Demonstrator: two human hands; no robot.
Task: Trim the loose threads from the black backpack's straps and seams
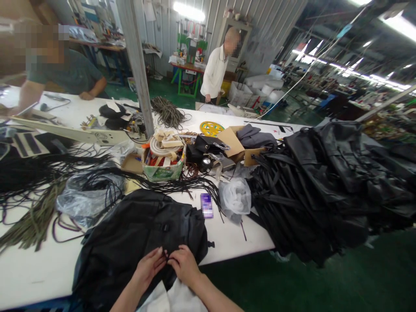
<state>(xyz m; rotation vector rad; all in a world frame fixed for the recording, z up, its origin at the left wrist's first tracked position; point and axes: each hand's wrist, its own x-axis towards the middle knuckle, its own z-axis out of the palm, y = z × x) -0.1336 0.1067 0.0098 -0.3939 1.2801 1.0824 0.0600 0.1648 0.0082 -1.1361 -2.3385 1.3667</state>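
A black backpack point(139, 234) lies on the white table point(35, 268) right in front of me. My left hand point(150, 265) and my right hand point(183, 263) meet at its near edge, fingertips pinched together on a small black part of the bag, too small to name. Black cords point(97, 177) trail across the table behind the backpack.
A big heap of black bags point(325, 186) covers the table's right end. Behind the backpack lie plastic bags point(234, 197), a small purple packet point(206, 205), a box of tape rolls point(164, 158) and olive cords point(32, 216). One person leans at the far left, another stands farther back.
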